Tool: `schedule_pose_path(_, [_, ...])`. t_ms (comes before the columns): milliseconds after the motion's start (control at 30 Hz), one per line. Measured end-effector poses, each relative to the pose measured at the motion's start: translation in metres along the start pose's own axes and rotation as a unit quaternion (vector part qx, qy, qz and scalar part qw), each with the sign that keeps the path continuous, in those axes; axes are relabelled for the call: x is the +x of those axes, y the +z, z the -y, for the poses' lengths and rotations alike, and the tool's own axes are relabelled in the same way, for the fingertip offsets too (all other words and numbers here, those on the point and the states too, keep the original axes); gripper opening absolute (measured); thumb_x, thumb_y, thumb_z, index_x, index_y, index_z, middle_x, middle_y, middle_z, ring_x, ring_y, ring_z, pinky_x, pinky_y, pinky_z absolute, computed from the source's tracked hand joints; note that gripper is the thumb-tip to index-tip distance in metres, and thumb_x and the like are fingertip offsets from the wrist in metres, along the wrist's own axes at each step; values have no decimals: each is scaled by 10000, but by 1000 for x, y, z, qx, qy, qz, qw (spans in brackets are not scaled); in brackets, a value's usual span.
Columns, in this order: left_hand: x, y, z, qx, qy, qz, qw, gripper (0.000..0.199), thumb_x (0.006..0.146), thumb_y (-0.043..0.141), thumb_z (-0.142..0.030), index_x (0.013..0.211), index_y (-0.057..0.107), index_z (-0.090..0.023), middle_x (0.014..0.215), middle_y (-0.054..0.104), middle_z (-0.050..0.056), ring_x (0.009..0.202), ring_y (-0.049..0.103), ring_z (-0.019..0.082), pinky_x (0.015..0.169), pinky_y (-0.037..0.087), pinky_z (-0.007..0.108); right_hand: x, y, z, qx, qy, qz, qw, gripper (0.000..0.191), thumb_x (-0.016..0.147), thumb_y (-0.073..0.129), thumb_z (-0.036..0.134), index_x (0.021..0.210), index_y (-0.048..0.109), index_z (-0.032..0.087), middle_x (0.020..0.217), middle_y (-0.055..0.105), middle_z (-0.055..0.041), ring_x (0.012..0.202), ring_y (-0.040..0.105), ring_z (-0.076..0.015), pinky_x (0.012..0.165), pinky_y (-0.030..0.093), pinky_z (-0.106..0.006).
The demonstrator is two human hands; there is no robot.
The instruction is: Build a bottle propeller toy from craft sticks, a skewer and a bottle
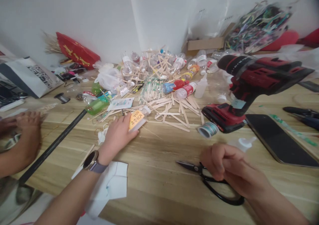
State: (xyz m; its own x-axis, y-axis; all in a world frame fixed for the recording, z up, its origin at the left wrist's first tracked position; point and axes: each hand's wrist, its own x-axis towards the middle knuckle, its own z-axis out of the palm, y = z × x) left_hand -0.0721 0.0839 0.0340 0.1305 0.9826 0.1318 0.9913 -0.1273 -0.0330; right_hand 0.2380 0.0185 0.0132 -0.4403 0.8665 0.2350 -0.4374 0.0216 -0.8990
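My left hand (pixel 119 133), with a watch on its wrist, is closed round a small clear bottle (pixel 146 111) with a yellow handwritten label. The bottle lies tilted near loose wooden sticks. My right hand (pixel 221 160) is above the black-handled scissors (pixel 210 182), fingers curled in; what they hold, if anything, is hidden. The scissors lie on the wooden table (pixel 154 175), blades pointing left. White paper (pixel 116 182) with a drawn line lies under my left forearm.
A red cordless drill (pixel 261 79) stands at the right by a phone (pixel 280 138) and a striped spool (pixel 208 130). Plastic bottles (pixel 185 90) and wooden sticks (pixel 174 117) cover the middle back. A black rod (pixel 54 145) and another person's hands (pixel 28 128) are at the left.
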Motion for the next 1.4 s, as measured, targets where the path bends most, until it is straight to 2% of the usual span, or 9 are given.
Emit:
schedule_pose_path(133, [-6, -1, -14, 82, 34, -57, 994, 612, 800, 622, -331, 1348, 431, -136, 1294, 554, 189, 1196, 471, 382, 945, 406, 465, 0, 1, 1, -84, 6, 64, 994, 266, 915, 560, 363, 716, 621, 196, 699, 641, -49, 653, 550, -173, 596, 399, -289])
schedule_pose_path(300, [-8, -1, -28, 106, 31, -25, 994, 623, 828, 580, -247, 1400, 369, -123, 1160, 610, 182, 995, 579, 345, 827, 444, 433, 0, 6, 5, -130, 16, 129, 983, 321, 940, 514, 395, 700, 583, 194, 738, 657, -53, 691, 568, -169, 648, 420, -297])
schedule_pose_path(433, [-5, 0, -30, 121, 34, -49, 991, 632, 834, 561, -240, 1418, 353, -114, 1167, 594, 183, 978, 571, 348, 798, 445, 428, 1, 8, 7, -129, 21, 141, 981, 308, 933, 527, 382, 698, 577, 190, 693, 646, -48, 653, 561, -159, 623, 422, -287])
schedule_pose_path(633, [9, -1, -27, 120, 37, -85, 988, 639, 856, 542, -263, 1437, 314, -127, 1221, 572, 178, 1020, 553, 332, 824, 438, 398, 1, 9, 6, -134, 23, 124, 983, 326, 917, 547, 406, 684, 599, 183, 743, 656, -64, 708, 592, -174, 676, 453, -312])
schedule_pose_path(900, [39, 10, -14, 131, 18, -97, 986, 634, 845, 530, -196, 1440, 325, -122, 1227, 576, 206, 1077, 548, 358, 865, 434, 436, 4, 11, 5, -245, 7, 66, 967, 277, 912, 533, 362, 705, 616, 198, 1101, 645, -117, 1002, 608, -239, 817, 457, -370])
schedule_pose_path(1033, [34, 7, -16, 123, 22, -116, 985, 637, 807, 560, -147, 1411, 370, -76, 1401, 448, 250, 1316, 357, 426, 1023, 336, 524, 7, 13, 3, -281, -7, 64, 957, 228, 908, 525, 278, 709, 600, 196, 988, 633, -94, 972, 595, -227, 806, 452, -357])
schedule_pose_path(1133, [9, -7, -35, 42, 64, -133, 988, 517, 832, 503, -116, 1343, 460, -52, 1453, 398, 244, 1401, 219, 425, 1085, 266, 572, 7, 13, 1, -309, -16, 45, 950, 228, 900, 515, 253, 694, 591, 192, 822, 586, -60, 814, 578, -192, 713, 455, -319])
schedule_pose_path(1267, [-39, -23, -79, -272, 179, -30, 945, 392, 937, 393, -235, 1309, 514, -207, 1342, 562, 102, 1277, 474, 241, 1073, 386, 425, 8, 17, -2, -383, -13, 24, 923, 221, 868, 504, 200, 652, 551, 195, 650, 537, -18, 631, 516, -152, 566, 404, -261])
schedule_pose_path(1400, [-66, -20, -108, -481, 74, 160, 859, 477, 912, 496, -404, 1356, 463, -233, 1239, 635, 101, 1038, 625, 212, 809, 527, 312, 8, 23, -8, -454, -29, 19, 890, 186, 843, 475, 138, 690, 559, 204, 597, 550, 4, 556, 504, -131, 499, 367, -226])
